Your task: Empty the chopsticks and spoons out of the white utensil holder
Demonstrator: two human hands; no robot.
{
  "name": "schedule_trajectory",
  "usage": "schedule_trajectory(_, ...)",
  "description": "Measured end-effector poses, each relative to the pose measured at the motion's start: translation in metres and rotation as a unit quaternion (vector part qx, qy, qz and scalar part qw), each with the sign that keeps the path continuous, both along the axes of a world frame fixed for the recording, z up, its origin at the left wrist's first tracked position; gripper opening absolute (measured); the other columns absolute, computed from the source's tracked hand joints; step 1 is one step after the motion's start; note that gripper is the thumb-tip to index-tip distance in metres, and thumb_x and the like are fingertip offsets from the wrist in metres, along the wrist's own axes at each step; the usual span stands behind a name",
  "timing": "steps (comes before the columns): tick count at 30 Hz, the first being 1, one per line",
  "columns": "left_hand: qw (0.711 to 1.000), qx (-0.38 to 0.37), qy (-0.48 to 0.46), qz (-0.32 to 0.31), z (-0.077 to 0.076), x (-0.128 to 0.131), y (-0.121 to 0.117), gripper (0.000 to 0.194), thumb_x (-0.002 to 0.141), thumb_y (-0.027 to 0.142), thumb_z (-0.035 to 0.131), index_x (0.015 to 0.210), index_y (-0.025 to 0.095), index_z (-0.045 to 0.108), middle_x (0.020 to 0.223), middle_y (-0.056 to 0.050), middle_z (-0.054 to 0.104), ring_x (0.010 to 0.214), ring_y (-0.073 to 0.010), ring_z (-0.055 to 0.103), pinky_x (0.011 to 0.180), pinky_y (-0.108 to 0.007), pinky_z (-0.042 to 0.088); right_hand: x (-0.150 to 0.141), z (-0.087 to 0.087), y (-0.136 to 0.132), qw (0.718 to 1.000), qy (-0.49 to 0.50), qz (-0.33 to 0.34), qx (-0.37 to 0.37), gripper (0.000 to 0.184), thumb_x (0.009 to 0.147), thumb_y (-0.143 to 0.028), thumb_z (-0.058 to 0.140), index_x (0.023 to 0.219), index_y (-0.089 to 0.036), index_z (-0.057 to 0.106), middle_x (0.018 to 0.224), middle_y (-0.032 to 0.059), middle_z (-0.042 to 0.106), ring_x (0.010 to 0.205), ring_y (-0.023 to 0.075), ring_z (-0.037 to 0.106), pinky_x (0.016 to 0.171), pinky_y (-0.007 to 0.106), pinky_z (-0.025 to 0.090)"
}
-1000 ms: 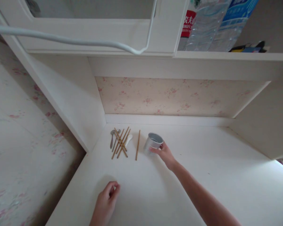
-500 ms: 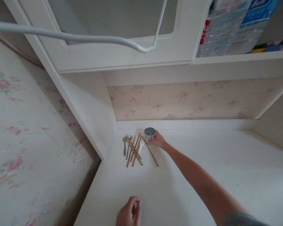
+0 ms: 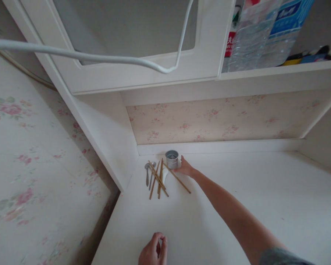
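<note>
A small silver-grey metal cup (image 3: 172,159) with holes in its bottom stands upright at the back of the white tabletop (image 3: 209,206). Just right of the cup is my right hand (image 3: 185,166), thumb and fingers apart, its lower edge close against the cup's side. Several wooden chopsticks (image 3: 179,179) lie loosely crossed in front of the cup. A white spoon (image 3: 164,176) lies among them. Two metal spoons, one of them at the far left (image 3: 147,174), lie beside the pile. Near the front edge, my left hand (image 3: 153,250) is curled, thumb and forefinger meeting around a gap, with nothing visible inside.
Overhead hangs a white cabinet door (image 3: 143,79), with a white cable (image 3: 113,59) crossing in front. Plastic bottles (image 3: 248,44) stand on the open shelf at upper right. A side panel (image 3: 107,136) rises left of the chopsticks; floral wallpaper (image 3: 215,117) covers the back wall.
The cup has shifted slightly left, and the right hand's fingers have opened and come off its rim. Some chopsticks have swung a little. The view has tilted slightly; the left hand stays curled.
</note>
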State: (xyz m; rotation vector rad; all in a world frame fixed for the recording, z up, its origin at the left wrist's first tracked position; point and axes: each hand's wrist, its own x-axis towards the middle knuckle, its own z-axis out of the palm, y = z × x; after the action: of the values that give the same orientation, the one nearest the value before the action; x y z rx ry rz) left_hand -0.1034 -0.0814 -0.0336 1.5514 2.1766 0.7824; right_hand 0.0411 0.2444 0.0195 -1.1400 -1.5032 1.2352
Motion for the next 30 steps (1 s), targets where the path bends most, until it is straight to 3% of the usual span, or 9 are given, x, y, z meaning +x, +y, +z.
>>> schedule_trajectory(4, 0.999, -0.029, -0.03, 0.004, 0.012, 0.0, -0.001, 0.036, 0.086, 0.05, 0.037, 0.08, 0.026, 0.063, 0.053, 0.001, 0.052, 0.051, -0.016, 0.055, 0.054, -0.024, 0.038, 0.027, -0.002, -0.03, 0.998, -0.037, -0.012, -0.047, 0.088, 0.054, -0.03, 0.082, 0.132, -0.017, 0.044, 0.125, 0.0162, 0.056, 0.101, 0.0269, 0.061, 0.081, 0.039, 0.049)
schedule_trajectory(7, 0.994, -0.057, -0.088, 0.01, 0.021, -0.002, 0.003, 0.035, 0.083, 0.051, 0.039, 0.08, 0.025, 0.062, 0.054, 0.003, 0.047, 0.054, -0.0162, 0.052, 0.055, -0.025, 0.037, 0.056, 0.004, -0.066, 0.997, -0.052, 0.002, -0.056, 0.054, 0.067, -0.037, 0.072, 0.116, -0.021, 0.057, 0.105, 0.0066, 0.066, 0.078, 0.0174, 0.065, 0.069, 0.03, 0.049)
schedule_trajectory(9, 0.988, -0.051, -0.144, 0.017, 0.029, 0.0, 0.009, 0.035, 0.081, 0.054, 0.041, 0.072, 0.024, 0.057, 0.055, 0.003, 0.044, 0.056, -0.0163, 0.05, 0.055, -0.025, 0.038, 0.075, 0.011, -0.097, 0.996, -0.067, 0.014, -0.056, 0.028, 0.075, -0.044, 0.065, 0.085, -0.018, 0.066, 0.075, 0.0022, 0.068, 0.062, 0.0144, 0.061, 0.06, 0.026, 0.045)
schedule_trajectory(11, 0.979, -0.032, -0.198, 0.017, 0.039, 0.008, 0.02, 0.038, 0.079, 0.058, 0.042, 0.062, 0.023, 0.046, 0.055, 0.004, 0.04, 0.056, -0.0156, 0.045, 0.055, -0.025, 0.037, 0.091, 0.018, -0.129, 0.994, -0.089, 0.015, -0.056, 0.037, 0.079, -0.051, 0.061, 0.061, -0.018, 0.061, 0.051, -0.0004, 0.06, 0.048, 0.0118, 0.05, 0.05, 0.024, 0.038)
schedule_trajectory(13, 0.971, -0.021, -0.237, -0.003, 0.052, 0.025, 0.032, 0.044, 0.078, 0.061, 0.043, 0.057, 0.024, 0.033, 0.054, 0.005, 0.032, 0.055, -0.014, 0.038, 0.054, -0.025, 0.035, 0.102, 0.025, -0.161, 0.991, -0.116, 0.01, -0.069, 0.049, 0.082, -0.059, 0.053, 0.054, -0.019, 0.057, 0.04, -0.0029, 0.051, 0.04, 0.0098, 0.04, 0.045, 0.023, 0.031)
schedule_trajectory(18, 0.951, -0.022, -0.288, -0.112, 0.078, 0.084, 0.066, 0.048, 0.08, 0.059, 0.048, 0.057, 0.023, 0.026, 0.056, 0.006, 0.024, 0.054, -0.0106, 0.029, 0.052, -0.024, 0.027, 0.114, 0.029, -0.212, 0.995, -0.074, -0.033, -0.062, 0.057, 0.084, -0.067, 0.046, 0.05, -0.021, 0.044, 0.042, -0.006, 0.037, 0.041, 0.0085, 0.031, 0.043, 0.023, 0.024)
schedule_trajectory(24, 0.938, -0.034, -0.309, -0.153, 0.064, 0.123, 0.098, 0.044, 0.084, 0.052, 0.047, 0.058, 0.023, 0.028, 0.052, 0.008, 0.024, 0.051, -0.0098, 0.026, 0.05, -0.025, 0.022, 0.127, -0.006, -0.228, 0.991, -0.034, -0.106, -0.074, 0.057, 0.083, -0.069, 0.044, 0.052, -0.023, 0.031, 0.048, -0.0061, 0.028, 0.048, 0.01, 0.027, 0.046, 0.025, 0.022)
schedule_trajectory(27, 0.929, -0.07, -0.286, -0.223, 0.053, 0.128, 0.1, 0.042, 0.083, 0.049, 0.049, 0.057, 0.022, 0.031, 0.054, 0.007, 0.027, 0.054, -0.0102, 0.028, 0.052, -0.025, 0.022, 0.131, -0.026, -0.231, 0.992, -0.061, -0.1, -0.044, 0.056, 0.082, -0.068, 0.046, 0.053, -0.022, 0.034, 0.052, -0.0053, 0.027, 0.051, 0.0109, 0.027, 0.048, 0.026, 0.021)
schedule_trajectory(30, 0.927, -0.077, -0.277, -0.24, 0.048, 0.129, 0.096, 0.041, 0.083, 0.047, 0.048, 0.057, 0.022, 0.031, 0.056, 0.007, 0.026, 0.055, -0.0102, 0.028, 0.053, -0.025, 0.021, 0.13, -0.033, -0.232, 0.993, -0.086, -0.076, -0.012, 0.055, 0.085, -0.064, 0.044, 0.053, -0.021, 0.035, 0.054, -0.0052, 0.026, 0.053, 0.0108, 0.025, 0.049, 0.026, 0.02)
